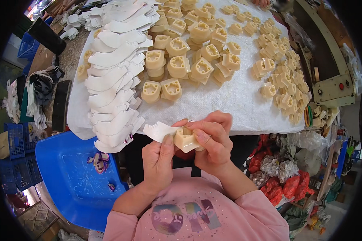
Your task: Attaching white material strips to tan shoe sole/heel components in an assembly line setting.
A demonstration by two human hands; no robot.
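Pinches a thin, curved white strip with a notched edge [157, 131] in the left hand [159, 162], thumb pressed in front, fingers bent behind. Grips a hollow, angular cream block [186, 142] with the right hand [215, 142], thumb and fingers closed on the right side, with the strip's end meeting the left side.

Counting clock hours from the block: between eight and nine, a large blue plastic tub [60, 172] with small purple-and-silver scraps [101, 161] on its floor. At nine, past the tub, blue lattice crates [26, 178], contents too dark to tell. Near four, red plastic bags [301, 186] beside crumpled clear plastic [283, 170].

At six, across a pink shirt [177, 188], large multicoloured lettering [159, 219] with smaller script.

Between ten and eleven, on the white-covered table [253, 106], a long overlapping row of curved white strips [114, 80], jutting past the near edge. At twelve, clustered, partly stacked cream blocks [201, 69]; near two, smaller-looking cream pieces [268, 90]. Between two and three, beside the table, a pale machine frame [330, 92] with a red button [341, 86].
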